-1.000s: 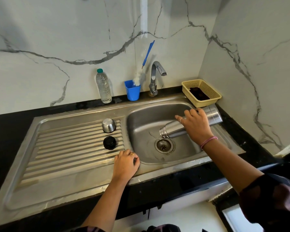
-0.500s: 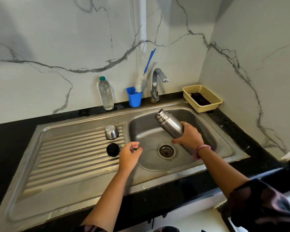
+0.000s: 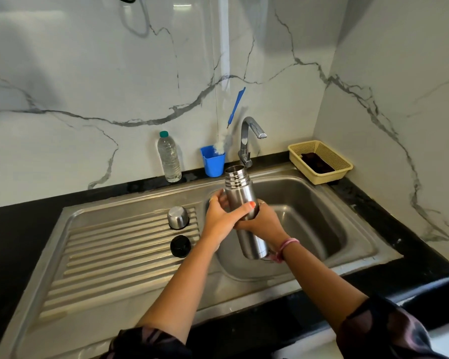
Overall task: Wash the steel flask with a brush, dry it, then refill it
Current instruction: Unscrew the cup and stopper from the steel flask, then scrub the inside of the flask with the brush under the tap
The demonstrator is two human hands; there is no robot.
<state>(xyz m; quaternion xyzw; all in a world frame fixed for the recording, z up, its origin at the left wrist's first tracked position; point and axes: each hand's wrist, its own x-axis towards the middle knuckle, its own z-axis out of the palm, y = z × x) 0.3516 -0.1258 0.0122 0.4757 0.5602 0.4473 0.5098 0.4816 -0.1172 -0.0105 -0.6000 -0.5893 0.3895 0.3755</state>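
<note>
The open steel flask (image 3: 240,195) stands nearly upright over the sink basin (image 3: 309,211), mouth up, just below the tap (image 3: 249,133). My left hand (image 3: 219,216) grips its upper body from the left, thumb across the front. My right hand (image 3: 265,224) wraps around its middle from the right. The flask's steel cup (image 3: 178,217) and black stopper (image 3: 180,246) sit on the ribbed drainboard (image 3: 109,255). The bottle brush (image 3: 227,136), white bristles and blue handle, stands in a blue cup (image 3: 213,161) left of the tap. A plastic water bottle (image 3: 169,158) stands on the counter behind the drainboard.
A yellow basket (image 3: 322,161) with a dark item inside sits at the back right corner. Black counter (image 3: 16,221) surrounds the sink. Marble walls close in behind and on the right.
The flask has swung from lying tilted over the drain to nearly upright. My left hand left the sink's front rim and took hold of the flask alongside my right hand.
</note>
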